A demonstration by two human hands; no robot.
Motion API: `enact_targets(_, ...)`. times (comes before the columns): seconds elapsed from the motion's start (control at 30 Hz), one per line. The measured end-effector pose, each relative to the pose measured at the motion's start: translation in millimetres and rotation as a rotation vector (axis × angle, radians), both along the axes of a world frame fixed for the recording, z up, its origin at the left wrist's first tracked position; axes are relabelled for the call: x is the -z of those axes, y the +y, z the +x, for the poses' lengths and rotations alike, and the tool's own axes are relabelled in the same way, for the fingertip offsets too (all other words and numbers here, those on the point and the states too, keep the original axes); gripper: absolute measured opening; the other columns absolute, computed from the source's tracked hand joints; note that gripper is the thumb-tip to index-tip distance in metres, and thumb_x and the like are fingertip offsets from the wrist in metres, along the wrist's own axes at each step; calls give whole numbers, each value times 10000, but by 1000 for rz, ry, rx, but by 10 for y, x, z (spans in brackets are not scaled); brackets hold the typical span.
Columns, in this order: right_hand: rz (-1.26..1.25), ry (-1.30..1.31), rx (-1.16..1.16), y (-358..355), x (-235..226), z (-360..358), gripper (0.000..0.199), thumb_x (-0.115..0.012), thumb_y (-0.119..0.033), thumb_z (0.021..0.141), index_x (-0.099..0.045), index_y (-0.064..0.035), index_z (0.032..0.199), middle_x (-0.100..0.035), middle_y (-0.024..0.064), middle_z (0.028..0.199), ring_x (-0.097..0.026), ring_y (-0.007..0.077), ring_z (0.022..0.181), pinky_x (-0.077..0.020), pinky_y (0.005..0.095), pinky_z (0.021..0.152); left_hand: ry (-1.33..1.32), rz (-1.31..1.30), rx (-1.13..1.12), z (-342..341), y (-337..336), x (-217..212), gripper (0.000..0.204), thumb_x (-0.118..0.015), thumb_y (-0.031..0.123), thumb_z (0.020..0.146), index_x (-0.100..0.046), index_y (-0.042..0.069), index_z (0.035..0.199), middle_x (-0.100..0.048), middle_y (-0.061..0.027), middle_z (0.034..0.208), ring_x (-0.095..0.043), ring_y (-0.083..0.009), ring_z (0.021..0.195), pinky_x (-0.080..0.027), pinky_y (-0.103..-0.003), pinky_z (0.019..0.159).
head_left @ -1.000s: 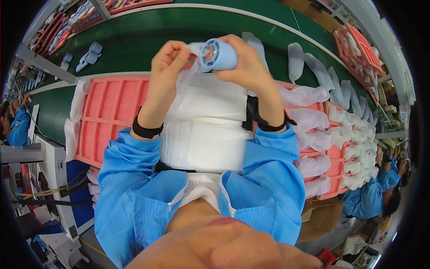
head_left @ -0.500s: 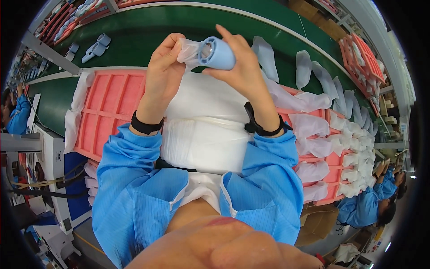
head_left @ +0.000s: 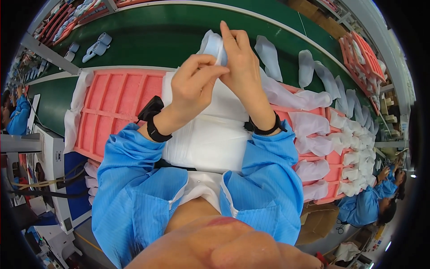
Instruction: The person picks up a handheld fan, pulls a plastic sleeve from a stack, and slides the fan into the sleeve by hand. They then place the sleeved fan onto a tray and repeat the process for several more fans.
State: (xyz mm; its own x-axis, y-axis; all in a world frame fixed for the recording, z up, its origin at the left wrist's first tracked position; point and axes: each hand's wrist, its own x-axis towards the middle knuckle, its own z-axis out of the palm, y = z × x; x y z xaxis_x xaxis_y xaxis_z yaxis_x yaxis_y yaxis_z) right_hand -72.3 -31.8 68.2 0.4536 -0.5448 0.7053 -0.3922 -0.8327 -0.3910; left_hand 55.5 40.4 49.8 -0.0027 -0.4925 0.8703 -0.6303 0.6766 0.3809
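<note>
A light blue plastic housing with a round open end (head_left: 213, 47) is held up above the green surface, partly covered by a thin white translucent bag (head_left: 208, 40). My right hand (head_left: 242, 62) grips the housing from the right, its index finger pointing up. On the near side, my left hand (head_left: 193, 83) is closed, thumb and fingers pinched at the bag's edge beside the housing. Just how much film lies between those fingers is hidden. Below both hands lies a thick stack of flat white bags (head_left: 206, 141).
To the left lies a pink compartment tray (head_left: 118, 96). More pink trays with bagged pieces (head_left: 311, 123) fill the right. Several bagged pieces (head_left: 268, 58) lie on the green belt (head_left: 156, 31), with bare blue housings (head_left: 96, 47) at far left. A co-worker (head_left: 365, 204) sits at right.
My left hand has moved right and nearer, across to the housing. The bag, earlier held out to the left of the open end, now covers part of the housing, which has turned upward.
</note>
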Motion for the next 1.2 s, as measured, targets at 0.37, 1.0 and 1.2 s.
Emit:
enact_targets(0.37,60,-220,18,177,32,138,655,-783,-73,595,-492,14,1176,-512,143,1059,-558,291,956,-495,348,712,54,203,-168,11,-102,-153,475,-695,-53,658,-589,69,1105,-518,-113,1083,-580,-238,881,-488,-305,692)
enact_targets(1.0,-155,67,132,70,27,49,321,-688,7,646,-549,-40,931,-611,130,834,-596,340,764,-472,377,618,449,-84,2,324,-8,-191,554,-810,135,694,-504,68,1151,-417,-111,1256,-469,-208,1102,-382,-336,939)
enact_targets(1.2,-140,48,180,119,-5,94,356,-684,19,623,-552,-44,947,-590,120,803,-593,326,747,-466,389,603,453,-268,-114,320,-8,-166,514,-841,153,656,-552,71,1073,-402,-113,1259,-439,-241,1134,-376,-352,941)
